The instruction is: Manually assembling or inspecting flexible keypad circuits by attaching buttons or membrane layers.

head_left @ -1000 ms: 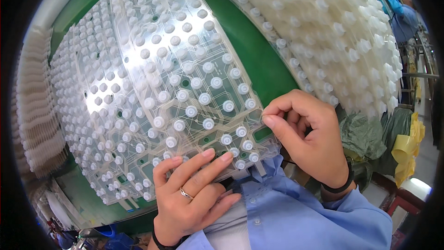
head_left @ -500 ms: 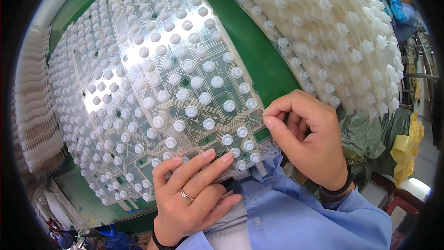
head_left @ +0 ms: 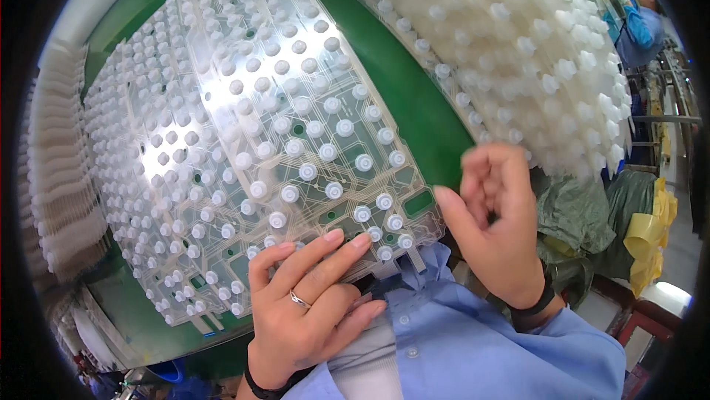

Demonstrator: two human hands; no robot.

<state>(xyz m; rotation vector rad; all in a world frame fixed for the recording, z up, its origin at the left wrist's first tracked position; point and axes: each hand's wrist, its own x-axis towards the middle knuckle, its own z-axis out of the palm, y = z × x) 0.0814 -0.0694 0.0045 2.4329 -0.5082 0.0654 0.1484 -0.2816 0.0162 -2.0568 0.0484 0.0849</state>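
Observation:
A clear keyboard membrane sheet, printed with pale circuit lines and studded with white rubber domes, lies on the green work surface before me. My left hand, with a ring on one finger, rests its outstretched fingertips on the sheet's near edge; the fingers are spread and grip nothing. Just off the sheet's right corner is my right hand, its thumb apart from the loosely curled, slightly blurred fingers. Nothing shows between them. Where the left fingers lie, some domes are covered.
A tall stack of similar domed sheets stands at the right. Another stack lines the left rim. Dark green plastic bags and yellow material sit at lower right. A person in blue is at the far right.
My right hand has let go of the sheet's right corner and moved off to the right, its pinch opened. The sheet has shifted slightly; my left hand stays nearly in place.

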